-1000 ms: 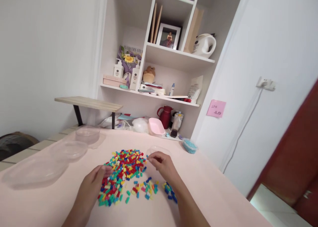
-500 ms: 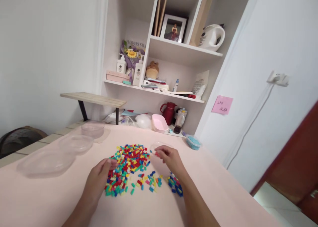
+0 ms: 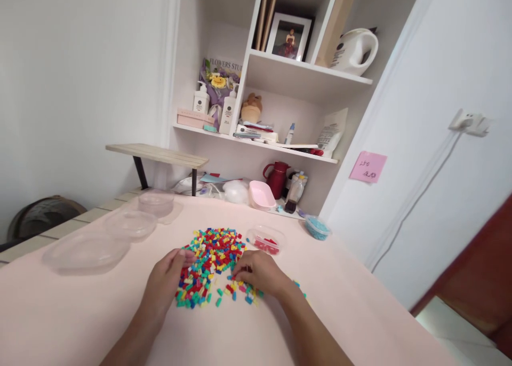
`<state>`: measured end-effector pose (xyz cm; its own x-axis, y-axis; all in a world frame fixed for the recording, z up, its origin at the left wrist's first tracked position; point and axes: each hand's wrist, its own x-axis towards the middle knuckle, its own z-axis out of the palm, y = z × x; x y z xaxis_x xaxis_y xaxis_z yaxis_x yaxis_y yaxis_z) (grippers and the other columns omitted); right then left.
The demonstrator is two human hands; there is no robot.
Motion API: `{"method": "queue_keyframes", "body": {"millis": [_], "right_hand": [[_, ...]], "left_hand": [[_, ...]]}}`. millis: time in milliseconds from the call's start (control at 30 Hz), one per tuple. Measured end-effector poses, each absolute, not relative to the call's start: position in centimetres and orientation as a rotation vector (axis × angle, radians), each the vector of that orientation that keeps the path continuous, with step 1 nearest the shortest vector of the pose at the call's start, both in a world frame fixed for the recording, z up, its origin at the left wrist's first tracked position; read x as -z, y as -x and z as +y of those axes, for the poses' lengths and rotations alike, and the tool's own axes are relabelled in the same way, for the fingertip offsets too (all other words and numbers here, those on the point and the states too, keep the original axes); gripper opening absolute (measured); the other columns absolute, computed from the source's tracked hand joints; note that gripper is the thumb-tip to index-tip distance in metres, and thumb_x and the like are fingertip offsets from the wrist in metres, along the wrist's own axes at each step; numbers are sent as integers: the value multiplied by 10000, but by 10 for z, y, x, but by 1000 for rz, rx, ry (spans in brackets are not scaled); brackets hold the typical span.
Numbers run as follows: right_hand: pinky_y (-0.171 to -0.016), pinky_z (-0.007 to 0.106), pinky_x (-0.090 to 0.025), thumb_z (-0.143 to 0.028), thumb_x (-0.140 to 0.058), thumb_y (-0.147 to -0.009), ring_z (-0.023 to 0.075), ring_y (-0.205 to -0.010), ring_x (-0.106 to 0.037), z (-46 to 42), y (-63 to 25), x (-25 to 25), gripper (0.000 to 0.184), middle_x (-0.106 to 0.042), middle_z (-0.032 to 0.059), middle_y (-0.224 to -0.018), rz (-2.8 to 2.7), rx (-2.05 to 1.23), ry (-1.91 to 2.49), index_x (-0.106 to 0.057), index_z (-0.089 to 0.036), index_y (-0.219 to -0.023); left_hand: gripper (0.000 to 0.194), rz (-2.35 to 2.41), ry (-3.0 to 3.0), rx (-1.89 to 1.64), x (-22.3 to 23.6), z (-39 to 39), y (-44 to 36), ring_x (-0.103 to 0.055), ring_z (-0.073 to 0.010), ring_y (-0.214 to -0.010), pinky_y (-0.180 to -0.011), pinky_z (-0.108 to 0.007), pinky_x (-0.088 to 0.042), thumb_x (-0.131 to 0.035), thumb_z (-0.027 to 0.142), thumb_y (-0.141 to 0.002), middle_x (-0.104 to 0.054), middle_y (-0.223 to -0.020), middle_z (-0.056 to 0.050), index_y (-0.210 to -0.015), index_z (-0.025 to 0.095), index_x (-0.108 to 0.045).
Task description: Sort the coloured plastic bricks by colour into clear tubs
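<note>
In the middle of the pale pink tabletop [image 3: 224, 336] lies a heap of small multicoloured plastic bricks [image 3: 219, 247], with a looser scatter of the same bricks [image 3: 248, 300] at its near right. My left hand [image 3: 170, 270] rests half open at the heap's left edge, fingers loosely bent. My right hand [image 3: 260, 270] reaches down at the right side, thumb and fingers drawn together over the bricks; I cannot tell whether they grip one. Just beyond it sits a transparent oval plastic container [image 3: 280, 237] with red bricks [image 3: 267, 244] inside. Farther right stands a transparent tub of light blue pieces [image 3: 317, 228]. Along my left are three transparent plastic containers [image 3: 86, 251]. Behind everything, a pink plastic tray [image 3: 262, 195] leans near a dark red jug [image 3: 277, 180], below white shelves [image 3: 256, 142].
</note>
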<state>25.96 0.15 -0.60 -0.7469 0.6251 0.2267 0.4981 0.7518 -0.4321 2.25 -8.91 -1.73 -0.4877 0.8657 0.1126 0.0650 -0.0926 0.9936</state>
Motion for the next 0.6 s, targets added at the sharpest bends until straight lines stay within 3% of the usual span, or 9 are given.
{"method": "queue_keyframes", "body": {"millis": [200, 400, 600], "right_hand": [[-624, 224, -420, -212, -721, -726, 135, -659, -582, 6, -269, 2, 13, -680, -7, -727, -2357, -611, 951, -731, -210, -733], [-550, 239, -431, -343, -619, -795, 146, -585, -551, 25, -298, -9, 175, -638, -1, -657, -1771, -482, 1178, -714, -197, -800], [-599, 293, -480, -418, -533, -846, 154, -564, -572, 29, -311, -11, 361, -668, 38, -820, -1548, -351, 1250, -695, -190, -1073]], "left_hand": [[471, 1566, -1047, -1627, 19, -86, -20, -713, -284, -849, -865, -412, -533, -587, 641, -669, -769, -824, -92, -771, 192, -689], [447, 1576, -1018, -1636, 23, -81, -17, -722, -274, -842, -885, -411, -536, -601, 631, -651, -768, -794, -78, -752, 206, -695], [438, 1585, -999, -1632, 18, -86, -21, -722, -276, -833, -873, -417, -541, -608, 620, -644, -761, -773, -75, -746, 202, -691]]}}
